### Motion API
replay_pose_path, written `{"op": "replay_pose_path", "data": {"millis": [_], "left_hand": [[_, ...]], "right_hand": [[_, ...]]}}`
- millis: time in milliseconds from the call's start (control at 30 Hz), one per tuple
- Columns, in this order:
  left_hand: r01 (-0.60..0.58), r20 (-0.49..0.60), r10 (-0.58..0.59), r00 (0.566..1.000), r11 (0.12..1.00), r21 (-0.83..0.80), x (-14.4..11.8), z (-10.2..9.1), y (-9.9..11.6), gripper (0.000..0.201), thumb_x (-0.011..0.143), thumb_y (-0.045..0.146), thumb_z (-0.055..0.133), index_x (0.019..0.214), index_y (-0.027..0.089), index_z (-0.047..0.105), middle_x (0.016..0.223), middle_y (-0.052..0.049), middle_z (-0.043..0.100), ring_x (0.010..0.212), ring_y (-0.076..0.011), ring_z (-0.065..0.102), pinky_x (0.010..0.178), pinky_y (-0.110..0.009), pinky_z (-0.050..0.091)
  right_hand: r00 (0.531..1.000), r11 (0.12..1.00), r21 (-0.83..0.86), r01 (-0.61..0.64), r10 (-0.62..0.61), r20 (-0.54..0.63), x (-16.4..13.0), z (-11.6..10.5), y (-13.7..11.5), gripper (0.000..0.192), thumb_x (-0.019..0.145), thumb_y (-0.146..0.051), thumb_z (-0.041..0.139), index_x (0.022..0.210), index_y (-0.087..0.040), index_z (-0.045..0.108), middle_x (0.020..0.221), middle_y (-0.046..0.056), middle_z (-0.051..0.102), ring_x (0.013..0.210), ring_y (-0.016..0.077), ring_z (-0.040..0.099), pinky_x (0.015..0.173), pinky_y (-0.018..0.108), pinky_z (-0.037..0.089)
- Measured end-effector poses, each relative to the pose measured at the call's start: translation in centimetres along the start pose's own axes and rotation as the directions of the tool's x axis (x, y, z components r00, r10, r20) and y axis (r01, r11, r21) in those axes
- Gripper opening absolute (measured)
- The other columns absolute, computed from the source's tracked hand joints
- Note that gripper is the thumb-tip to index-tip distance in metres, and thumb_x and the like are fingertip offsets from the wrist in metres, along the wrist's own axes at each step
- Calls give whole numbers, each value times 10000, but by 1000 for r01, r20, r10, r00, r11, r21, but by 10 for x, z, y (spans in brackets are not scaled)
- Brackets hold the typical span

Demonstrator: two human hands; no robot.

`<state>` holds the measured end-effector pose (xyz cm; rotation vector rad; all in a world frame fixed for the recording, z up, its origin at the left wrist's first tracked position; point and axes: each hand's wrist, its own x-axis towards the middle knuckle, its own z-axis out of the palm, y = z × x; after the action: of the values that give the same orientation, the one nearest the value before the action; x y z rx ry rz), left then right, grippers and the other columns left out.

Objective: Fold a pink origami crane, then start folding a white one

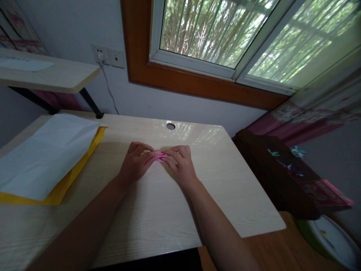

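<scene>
A small piece of folded pink paper [161, 156] is held just above the middle of the pale wooden desk [158, 210]. My left hand [137, 160] pinches its left end between thumb and fingers. On the other side, the fingers of my right hand [180, 162] are closed on its right end. Much of the paper is hidden behind my fingertips, so its full shape does not show.
White sheets [53, 150] lie over yellow paper [72, 177] on the desk's left. Behind them stands a raised shelf [76, 77] on black legs. A cable hole [170, 126] is near the back edge. To the right are a dark cabinet [262, 165] and a round white-green container [332, 241].
</scene>
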<state>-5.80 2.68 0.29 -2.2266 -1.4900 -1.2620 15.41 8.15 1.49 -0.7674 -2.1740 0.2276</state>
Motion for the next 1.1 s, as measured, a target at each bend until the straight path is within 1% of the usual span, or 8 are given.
{"op": "replay_pose_path", "data": {"millis": [200,300,433,567,667,767,933,1100], "left_hand": [[41,-32,-40,999,999,32,0,-1,-2,88,879,228,716,956,269,728,1060,-49,686,1028,-243,540,917,-415,464],[30,-32,-29,999,999,28,0,0,0,101,875,242,724,973,266,728,1080,-53,679,1025,-240,551,927,-426,467],[-9,-6,9,1000,1000,11,0,0,5,146,862,240,737,1002,279,736,1103,-58,675,1017,-237,553,914,-418,483],[-38,17,38,999,999,4,2,-1,9,112,863,220,730,964,266,740,1023,-49,696,997,-235,545,901,-401,490],[-57,18,57,998,998,-1,3,-1,8,108,861,193,722,943,262,736,954,-36,710,966,-225,555,918,-408,481],[-66,16,67,998,998,-8,3,-1,6,122,851,176,724,928,270,739,933,-27,719,961,-223,562,922,-413,481],[-63,9,64,998,997,-33,3,-3,9,114,832,159,726,870,265,738,885,-23,715,951,-227,568,923,-425,495],[-49,11,50,999,997,-62,2,-3,14,108,836,146,709,835,252,728,854,-24,702,914,-217,590,923,-441,506]], "right_hand": [[999,1000,9,-4,4,-35,0,-3,3,94,918,-264,698,997,-274,748,984,62,664,980,234,556,890,434,467],[999,999,15,29,-28,-46,-1,-2,3,109,923,-249,687,1008,-268,753,974,62,667,966,229,552,873,426,470],[998,998,26,60,-59,-19,-2,0,1,129,924,-242,682,1022,-276,758,946,59,674,940,226,551,856,425,471],[997,996,34,83,-83,1,-3,2,0,136,924,-256,679,1035,-279,755,919,54,678,918,225,549,841,425,473],[995,995,26,94,-95,21,-3,2,0,146,926,-262,677,1049,-282,753,926,54,681,919,228,549,833,423,470],[995,996,16,85,-85,45,-3,2,-1,150,931,-274,671,1058,-288,749,924,56,678,929,232,551,835,423,468],[995,997,26,68,-70,66,-3,1,-5,151,948,-278,643,1062,-275,742,923,57,669,934,230,559,839,417,470],[994,996,36,84,-87,73,-5,0,-8,155,954,-258,622,1048,-257,745,918,58,677,931,232,568,852,426,465]]}}
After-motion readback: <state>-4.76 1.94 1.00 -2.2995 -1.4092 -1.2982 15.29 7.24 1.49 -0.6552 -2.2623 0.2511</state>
